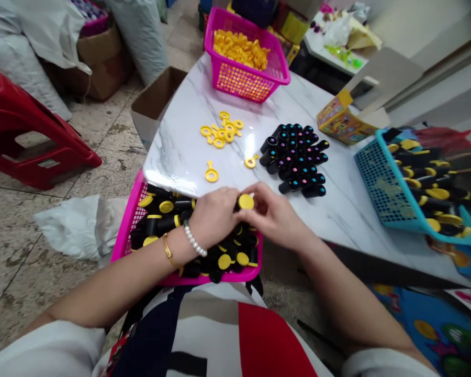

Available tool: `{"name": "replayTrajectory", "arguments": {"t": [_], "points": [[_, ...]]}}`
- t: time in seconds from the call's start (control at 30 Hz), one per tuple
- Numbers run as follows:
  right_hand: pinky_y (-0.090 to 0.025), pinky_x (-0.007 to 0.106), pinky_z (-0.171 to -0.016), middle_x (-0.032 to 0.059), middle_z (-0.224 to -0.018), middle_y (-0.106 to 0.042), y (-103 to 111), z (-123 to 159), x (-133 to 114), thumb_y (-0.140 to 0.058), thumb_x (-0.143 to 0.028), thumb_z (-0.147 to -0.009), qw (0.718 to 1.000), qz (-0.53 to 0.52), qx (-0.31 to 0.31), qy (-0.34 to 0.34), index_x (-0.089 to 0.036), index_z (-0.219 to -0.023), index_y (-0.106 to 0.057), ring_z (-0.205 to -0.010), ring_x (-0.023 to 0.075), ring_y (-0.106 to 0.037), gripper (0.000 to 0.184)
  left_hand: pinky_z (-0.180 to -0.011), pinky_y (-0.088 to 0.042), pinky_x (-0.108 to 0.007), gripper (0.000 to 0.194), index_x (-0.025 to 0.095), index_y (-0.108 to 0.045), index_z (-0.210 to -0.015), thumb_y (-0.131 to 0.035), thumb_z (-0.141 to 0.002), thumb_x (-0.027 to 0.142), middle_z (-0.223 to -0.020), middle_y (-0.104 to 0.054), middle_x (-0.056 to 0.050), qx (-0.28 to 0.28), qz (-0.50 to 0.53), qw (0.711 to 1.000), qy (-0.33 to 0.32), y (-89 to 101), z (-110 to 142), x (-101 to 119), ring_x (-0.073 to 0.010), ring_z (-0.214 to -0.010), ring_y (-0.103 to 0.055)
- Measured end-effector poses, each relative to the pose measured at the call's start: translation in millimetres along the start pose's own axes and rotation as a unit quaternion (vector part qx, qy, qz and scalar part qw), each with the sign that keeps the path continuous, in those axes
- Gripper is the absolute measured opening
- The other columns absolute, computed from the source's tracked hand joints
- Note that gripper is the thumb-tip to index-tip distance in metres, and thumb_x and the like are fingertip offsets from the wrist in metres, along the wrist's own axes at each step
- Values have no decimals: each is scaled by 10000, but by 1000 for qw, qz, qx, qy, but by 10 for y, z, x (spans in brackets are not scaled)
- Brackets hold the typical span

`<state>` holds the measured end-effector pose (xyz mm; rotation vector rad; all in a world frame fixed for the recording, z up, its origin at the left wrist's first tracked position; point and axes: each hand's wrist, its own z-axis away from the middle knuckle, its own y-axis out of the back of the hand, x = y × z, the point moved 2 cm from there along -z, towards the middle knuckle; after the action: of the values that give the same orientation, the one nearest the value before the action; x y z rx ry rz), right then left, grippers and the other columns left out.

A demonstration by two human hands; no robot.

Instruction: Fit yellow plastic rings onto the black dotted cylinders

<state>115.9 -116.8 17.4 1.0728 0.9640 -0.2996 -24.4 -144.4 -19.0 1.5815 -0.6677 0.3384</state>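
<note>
Above the near pink basket (126,214): capped tube (244,202) is held.
Right hand (270,212): thumb and fingers are closed around the tube's cap end.
Left hand (215,212): fingertips are hidden; grip cannot be told.
Handling: judged light, stiff, smooth; best gripped around the sides.
Axis: cap is faced upward; length presumed upright.

No lettering, brand or number can be read here. A small white rectangular label (43,164) sits on the red plastic stool (23,111) at the left — any print on it is too small to make out. The yellow cardboard box with raised pale flaps (343,120) carries colourful printed pictures, too blurred for words. At lower right, a blue printed surface with yellow, green and pink shapes (416,324) shows pink marks — whether they are letters cannot be told.
</note>
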Motion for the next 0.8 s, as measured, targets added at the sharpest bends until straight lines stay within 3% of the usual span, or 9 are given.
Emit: {"name": "replayTrajectory", "arguments": {"t": [0.1, 0.17, 0.23, 0.37, 0.47, 0.57, 0.63, 0.7, 0.8], "points": [[-347, 218, -490, -58, -579, -519, -81, 386, 27, -662, -291, -756, 999, 45, 7, -15, -219, -945, -550, -502, 102, -476, 231, -696, -472, -293, 227, 137, -602, -981, -620, -800, 273, -873, -638, -68, -85, 49, 994, -52, -62, 278, 82, -200, -792, -606], [-329, 219, -475, -57, -554, -496, -120, 583, 167, -630, -276, -782, 998, 38, 1, -55, -214, -883, -561, -486, 99, -451, 137, -676, -483, -273, 389, 156, -584, -1100, -674, -771, 343, -889, -643, -51, -154, 95, 979, -94, -79, 460, 99, -185, -772, -612], [-302, 217, -457, -57, -530, -464, -153, 692, 362, -613, -297, -801, 995, 7, -3, -101, -203, -841, -589, -472, 94, -416, 106, -667, -486, -256, 508, 174, -549, -1209, -670, -778, 413, -897, -648, -45, -172, 119, 973, -101, -22, 566, 60, -165, -752, -614], [-290, 205, -420, -55, -513, -453, -266, 728, 624, -574, -391, -839, 973, -134, -27, -188, -164, -860, -630, -430, 78, -389, 235, -693, -474, -235, 341, 194, -616, -1147, -586, -859, 373, -851, -660, -32, -22, 102, 993, -56, 334, 462, -154, -128, -728, -604], [-333, 198, -420, -58, -518, -467, -407, 683, 545, -554, -392, -862, 954, -223, -49, -193, -152, -929, -622, -402, 68, -422, 259, -672, -465, -239, 280, 210, -671, -1053, -609, -837, 377, -790, -670, -10, 102, 54, 993, -16, 629, 231, -373, -118, -668, -589], [-392, 195, -454, -32, -628, -540, -556, 562, 322, -580, -348, -856, 965, -238, -22, -108, -174, -1040, -588, -473, 79, -508, 253, -653, -458, -244, 274, 209, -698, -996, -602, -830, 405, -820, -689, -19, 171, 29, 984, 31, 818, 32, -587, -128, -683, -594], [-428, 198, -492, 1, -744, -604, -645, 435, 175, -593, -301, -852, 985, -171, 14, 1, -196, -1112, -566, -542, 87, -550, 282, -645, -453, -243, 276, 200, -704, -980, -585, -840, 407, -851, -695, -29, 191, 23, 980, 51, 871, -45, -689, -130, -699, -595], [-460, 212, -560, 42, -887, -649, -721, 299, 68, -568, -245, -870, 990, -37, 56, 123, -216, -1178, -563, -651, 108, -600, 310, -645, -451, -243, 281, 188, -702, -979, -582, -843, 403, -850, -688, -35, 184, 10, 982, 48, 866, -81, -738, -127, -693, -588], [-469, 234, -618, 74, -1018, -655, -791, 154, 25, -519, -200, -900, 956, 162, 94, 226, -235, -1253, -562, -788, 147, -632, 357, -660, -454, -250, 307, 173, -695, -985, -608, -825, 420, -850, -657, -39, 120, -22, 992, 11, 767, -86, -727, -126, -683, -578]]}}
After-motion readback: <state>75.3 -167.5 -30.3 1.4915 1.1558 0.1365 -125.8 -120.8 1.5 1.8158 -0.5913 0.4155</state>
